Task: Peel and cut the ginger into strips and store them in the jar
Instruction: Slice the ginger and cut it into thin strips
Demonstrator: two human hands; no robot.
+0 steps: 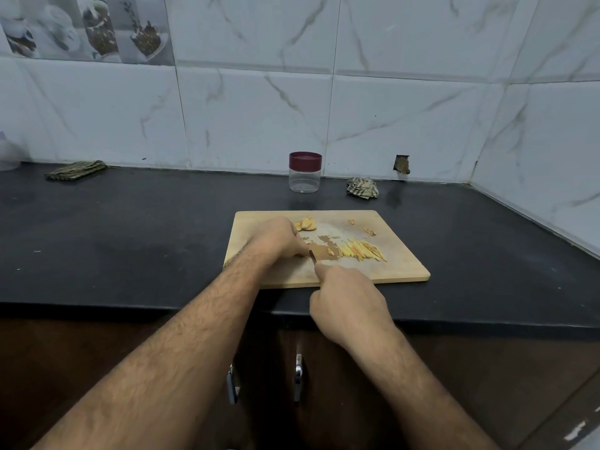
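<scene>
A wooden cutting board (399,269) lies on the black counter. On it, a pile of yellow ginger strips (365,251) sits right of centre, and ginger slices (305,224) lie near the far edge. My left hand (277,238) has its fingers curled down over a piece of ginger that is mostly hidden. My right hand (349,303) grips the handle of a knife (324,251), whose blade lies across the board beside my left fingers. A clear jar (304,180) with a maroon lid stands closed behind the board.
A crumpled striped cloth (363,188) lies right of the jar and a folded cloth (76,170) at the far left by the wall. Small ginger scraps (370,231) dot the board's far right. The counter edge (162,308) runs below the board, with cabinet handles (298,375) underneath.
</scene>
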